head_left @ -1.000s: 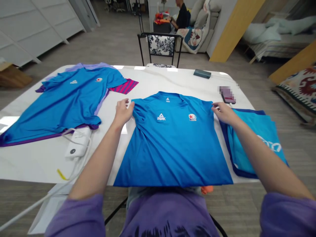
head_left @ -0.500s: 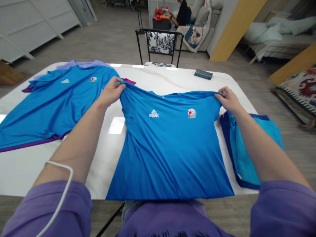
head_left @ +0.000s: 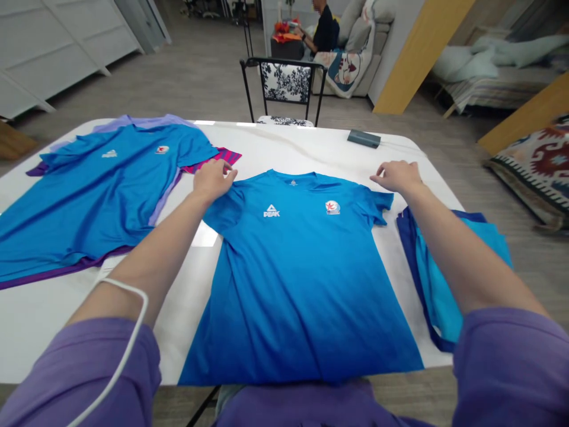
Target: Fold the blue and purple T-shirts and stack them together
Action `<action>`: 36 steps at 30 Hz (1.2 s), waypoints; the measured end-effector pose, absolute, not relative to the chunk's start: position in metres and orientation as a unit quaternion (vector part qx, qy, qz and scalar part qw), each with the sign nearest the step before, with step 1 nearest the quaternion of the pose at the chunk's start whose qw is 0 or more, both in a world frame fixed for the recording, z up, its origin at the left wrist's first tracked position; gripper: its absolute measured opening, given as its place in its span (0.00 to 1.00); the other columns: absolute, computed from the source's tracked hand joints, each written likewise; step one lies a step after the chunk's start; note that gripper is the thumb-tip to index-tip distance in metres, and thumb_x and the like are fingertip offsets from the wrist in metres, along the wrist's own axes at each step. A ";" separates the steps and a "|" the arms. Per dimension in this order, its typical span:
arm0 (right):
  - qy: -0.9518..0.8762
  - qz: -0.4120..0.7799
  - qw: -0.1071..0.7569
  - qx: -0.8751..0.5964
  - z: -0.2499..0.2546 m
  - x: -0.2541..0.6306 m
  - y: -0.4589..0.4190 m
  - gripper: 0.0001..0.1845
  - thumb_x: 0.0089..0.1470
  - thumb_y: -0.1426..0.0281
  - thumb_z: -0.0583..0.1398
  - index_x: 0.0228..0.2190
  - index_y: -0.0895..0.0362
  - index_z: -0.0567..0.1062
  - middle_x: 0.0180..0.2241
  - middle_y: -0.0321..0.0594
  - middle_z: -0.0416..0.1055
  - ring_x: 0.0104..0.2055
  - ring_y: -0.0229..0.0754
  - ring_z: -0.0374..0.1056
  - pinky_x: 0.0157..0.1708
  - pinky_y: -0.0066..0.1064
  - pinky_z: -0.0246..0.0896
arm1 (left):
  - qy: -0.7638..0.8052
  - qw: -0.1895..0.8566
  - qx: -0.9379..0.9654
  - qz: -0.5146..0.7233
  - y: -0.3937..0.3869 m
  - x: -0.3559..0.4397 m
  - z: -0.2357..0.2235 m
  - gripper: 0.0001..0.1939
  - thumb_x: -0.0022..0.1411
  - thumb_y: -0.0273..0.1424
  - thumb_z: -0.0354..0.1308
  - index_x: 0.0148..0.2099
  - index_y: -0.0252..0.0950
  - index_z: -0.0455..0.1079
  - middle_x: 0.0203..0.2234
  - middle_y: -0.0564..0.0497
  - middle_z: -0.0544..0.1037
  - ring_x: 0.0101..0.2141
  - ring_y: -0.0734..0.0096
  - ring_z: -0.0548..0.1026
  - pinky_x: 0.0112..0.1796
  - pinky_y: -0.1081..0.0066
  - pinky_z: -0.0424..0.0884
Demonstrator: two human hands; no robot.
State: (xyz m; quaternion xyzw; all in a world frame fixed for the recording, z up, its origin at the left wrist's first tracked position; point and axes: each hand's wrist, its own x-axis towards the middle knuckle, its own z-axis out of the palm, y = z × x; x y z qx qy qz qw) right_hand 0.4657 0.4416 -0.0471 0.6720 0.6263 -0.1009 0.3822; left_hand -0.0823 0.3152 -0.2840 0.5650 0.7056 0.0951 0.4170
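Observation:
A blue T-shirt with a white PEAK logo and a round emblem lies spread front up, its collar away from me and its hem at the near table edge. My left hand hovers by the shoulder and sleeve on the left, thumb and fingers loosely bent with a gap between them. Above the sleeve on the right is my right hand, off the cloth, its fingers slightly curled and apart. Both sleeves lie out to the sides, the right-hand one somewhat crumpled.
More shirts, a blue one on top, lie at the left of the white table. Folded blue clothes lie at the right. A dark flat case rests near the far edge, with a chair beyond. Another person sits farther back.
Both hands have let go of the shirt's shoulders. The raised upper part has dropped flat onto the table, and the collar and sleeves now show spread out.

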 end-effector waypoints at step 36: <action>0.531 -0.294 0.276 0.745 -0.017 0.548 0.422 0.20 0.65 0.55 0.71 0.48 0.57 0.79 0.37 0.41 0.81 0.36 0.42 0.73 0.43 0.34 0.73 | 0.487 0.478 0.719 0.133 0.232 0.122 -0.180 0.49 0.76 0.65 0.49 0.86 0.44 0.54 0.84 0.43 0.55 0.84 0.40 0.47 0.81 0.39 0.40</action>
